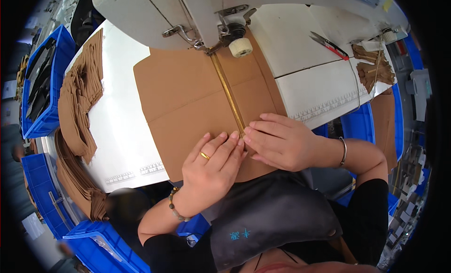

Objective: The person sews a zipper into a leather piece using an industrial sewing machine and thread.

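A brown fabric piece (174, 94) with a gold zipper (225, 89) down it lies under the white sewing machine (131, 14), the zipper's top beside the presser foot (209, 50). My left hand (211, 165), wearing a gold ring, has bent fingertips gathered on the fabric just left of the zipper's lower end. My right hand (277, 141) has its fingertips curled onto the zipper's lower end, almost touching the left fingers. Both seem to grip the fabric there; what lies under the fingers is hidden.
Stacked brown pieces (80, 94) sit at the left of the white table (117, 160). Red-and-black snips (331, 45) and brown scraps (376, 71) lie at the right. Blue bins (42, 193) stand around the table. A dark apron (277, 221) covers my lap.
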A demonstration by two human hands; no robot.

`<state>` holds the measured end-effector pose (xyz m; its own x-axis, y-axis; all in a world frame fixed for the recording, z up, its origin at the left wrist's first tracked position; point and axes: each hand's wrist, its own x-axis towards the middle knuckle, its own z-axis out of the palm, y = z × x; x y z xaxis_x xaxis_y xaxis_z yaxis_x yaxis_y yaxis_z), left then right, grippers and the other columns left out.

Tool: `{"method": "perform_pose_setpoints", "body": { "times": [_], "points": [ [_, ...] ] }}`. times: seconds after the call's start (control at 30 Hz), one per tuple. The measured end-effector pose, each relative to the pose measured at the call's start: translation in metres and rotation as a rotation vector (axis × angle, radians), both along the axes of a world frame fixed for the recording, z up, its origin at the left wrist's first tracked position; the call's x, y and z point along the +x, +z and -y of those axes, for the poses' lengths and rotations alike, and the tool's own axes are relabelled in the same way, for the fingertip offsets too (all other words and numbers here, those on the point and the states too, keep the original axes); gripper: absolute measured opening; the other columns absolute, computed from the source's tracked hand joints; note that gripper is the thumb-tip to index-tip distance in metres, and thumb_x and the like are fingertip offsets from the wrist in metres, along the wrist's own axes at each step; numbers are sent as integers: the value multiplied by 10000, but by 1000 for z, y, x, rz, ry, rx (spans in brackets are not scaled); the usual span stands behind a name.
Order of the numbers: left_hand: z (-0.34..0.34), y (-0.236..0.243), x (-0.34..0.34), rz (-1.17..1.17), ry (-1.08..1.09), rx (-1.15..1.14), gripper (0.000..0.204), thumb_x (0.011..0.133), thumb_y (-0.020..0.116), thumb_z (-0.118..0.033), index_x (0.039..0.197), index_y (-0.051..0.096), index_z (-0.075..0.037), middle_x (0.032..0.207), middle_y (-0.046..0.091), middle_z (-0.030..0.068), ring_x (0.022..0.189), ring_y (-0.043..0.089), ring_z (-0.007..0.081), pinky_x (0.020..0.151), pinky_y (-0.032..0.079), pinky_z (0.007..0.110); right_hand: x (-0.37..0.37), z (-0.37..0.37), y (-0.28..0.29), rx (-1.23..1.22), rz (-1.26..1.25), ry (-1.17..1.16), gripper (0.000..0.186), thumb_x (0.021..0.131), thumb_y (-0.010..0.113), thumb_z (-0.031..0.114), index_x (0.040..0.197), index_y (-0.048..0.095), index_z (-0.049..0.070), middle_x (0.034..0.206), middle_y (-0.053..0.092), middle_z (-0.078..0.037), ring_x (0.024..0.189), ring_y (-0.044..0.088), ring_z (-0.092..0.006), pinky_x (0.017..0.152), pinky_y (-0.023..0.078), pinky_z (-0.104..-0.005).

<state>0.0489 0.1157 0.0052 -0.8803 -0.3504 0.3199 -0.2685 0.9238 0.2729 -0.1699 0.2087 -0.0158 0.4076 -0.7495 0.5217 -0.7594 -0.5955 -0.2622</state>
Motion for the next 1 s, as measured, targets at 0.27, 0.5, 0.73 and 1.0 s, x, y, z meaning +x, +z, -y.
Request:
{"method": "perform_pose_setpoints", "body": {
  "times": [0.27, 0.5, 0.73, 1.0],
  "points": [
    [48, 10, -25, 142, 56, -55, 828, 704, 802, -525, 1351, 631, -37, 1406, 634, 116, 1309, 606, 328, 1055, 504, 516, -8, 8, 9, -9, -103, 61, 360, 847, 745, 205, 1057, 688, -81, 1088, 693, -149, 1042, 654, -303, 986, 533, -443],
    [50, 3, -23, 218, 61, -57, 938, 712, 742, -640, 1387, 601, -4, 1475, 593, 140, 1367, 572, 332, 1058, 490, 550, -35, 67, 9, 58, -77, 38, 509, 853, 770, 364, 1200, 678, 3, 1210, 682, -112, 1144, 631, -287, 1019, 510, -441],
    [50, 3, -23, 204, 79, -27, 957, 681, 762, -645, 1366, 613, 6, 1478, 590, 152, 1374, 566, 329, 1052, 495, 553, -39, 77, 0, 76, -251, -41, 790, 794, 742, 550, 1378, 607, 37, 1412, 612, -94, 1307, 552, -279, 1076, 462, -453],
    [50, 5, -24, 221, 70, -3, 943, 653, 769, -624, 1377, 621, -39, 1500, 567, 127, 1417, 523, 338, 1093, 464, 578, -43, 70, 3, 132, -126, 10, 676, 832, 723, 540, 1273, 660, 32, 1375, 621, -125, 1263, 584, -304, 1096, 452, -484]
  ]
}}
